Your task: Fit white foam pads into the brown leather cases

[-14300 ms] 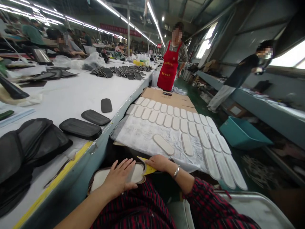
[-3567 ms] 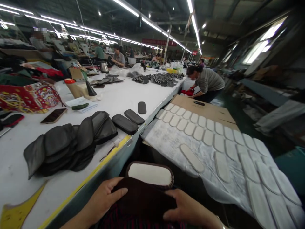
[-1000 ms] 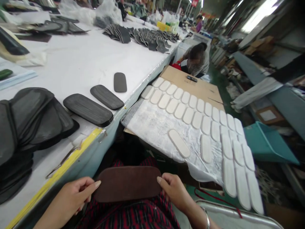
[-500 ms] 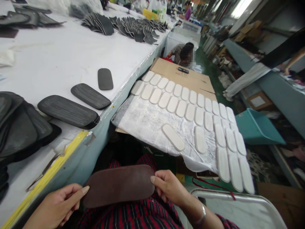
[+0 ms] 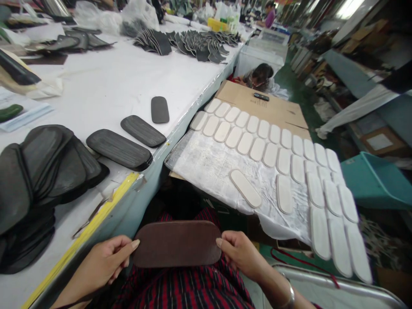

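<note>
A brown oval leather piece [image 5: 177, 244] is stretched level between my hands, above my striped clothing. My left hand [image 5: 111, 259] pinches its left end, thumb on top. At the other end my right hand [image 5: 240, 253] pinches the right edge in the same way. Just left of them, a dark oval piece [image 5: 119, 148] lies stacked on others at the white table's edge, and a second dark oval piece [image 5: 143, 131] is beside it. A smaller grey oval piece [image 5: 160, 109] rests farther back. Nearer me is a heap of dark oval pieces [image 5: 54, 159].
Right of the white table [image 5: 106, 86], a low board [image 5: 206, 163] bears rows of pale oval pieces [image 5: 244, 139], with a black device [image 5: 261, 97] on its cardboard. A person [image 5: 262, 77] sits behind it. A teal bin [image 5: 376, 180] stands at right.
The brown piece has turned from slightly tilted to level, both hands still pinching its ends. The view has swung left, so the surroundings appear farther right.
</note>
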Demonstrator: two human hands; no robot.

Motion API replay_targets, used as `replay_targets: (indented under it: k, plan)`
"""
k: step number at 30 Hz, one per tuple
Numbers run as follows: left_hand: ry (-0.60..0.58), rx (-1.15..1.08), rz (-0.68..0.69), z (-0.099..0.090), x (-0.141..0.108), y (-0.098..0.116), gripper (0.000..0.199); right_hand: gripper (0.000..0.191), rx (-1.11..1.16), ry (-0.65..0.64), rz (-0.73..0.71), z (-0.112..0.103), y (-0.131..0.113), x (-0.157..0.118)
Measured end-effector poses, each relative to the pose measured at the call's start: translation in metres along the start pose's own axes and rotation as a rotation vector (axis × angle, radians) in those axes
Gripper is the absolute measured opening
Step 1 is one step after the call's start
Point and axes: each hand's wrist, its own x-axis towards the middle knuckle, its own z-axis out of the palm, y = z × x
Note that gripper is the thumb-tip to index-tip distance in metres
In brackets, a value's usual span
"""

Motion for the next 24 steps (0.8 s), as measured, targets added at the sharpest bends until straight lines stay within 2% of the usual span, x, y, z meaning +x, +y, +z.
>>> replay_targets:
  k: [8, 12, 15, 18, 20, 22, 24]
  plan:
    - [0.005, 0.005, -0.020, 0.000, 0.000, -0.002, 0.051, 0.032, -0.033, 0.057, 0.012, 0.000, 0.008, 0.003]
    - [0.021, 0.035, -0.031, 0.003, 0.002, -0.011, 0.050, 0.033, -0.013, 0.065, 0.002, 0.000, 0.011, 0.004]
    - [0.029, 0.173, 0.028, -0.004, 0.011, -0.022, 0.049, 0.034, -0.009, 0.074, -0.013, 0.000, 0.013, 0.004]
    - [0.031, 0.506, 0.238, -0.020, 0.026, -0.019, 0.046, 0.033, -0.020, 0.071, -0.021, 0.000, 0.014, 0.004]
    - [0.055, 0.734, 0.457, -0.025, 0.033, -0.003, 0.039, 0.032, -0.050, 0.078, -0.030, -0.001, 0.014, 0.005]
    - [0.071, 0.856, 0.740, -0.019, 0.034, 0.023, 0.035, 0.031, -0.088, 0.095, -0.045, -0.001, 0.013, 0.005]
    - [0.024, 0.874, 1.040, 0.001, 0.031, 0.049, 0.036, 0.031, -0.108, 0.107, -0.062, -0.001, 0.012, 0.006]
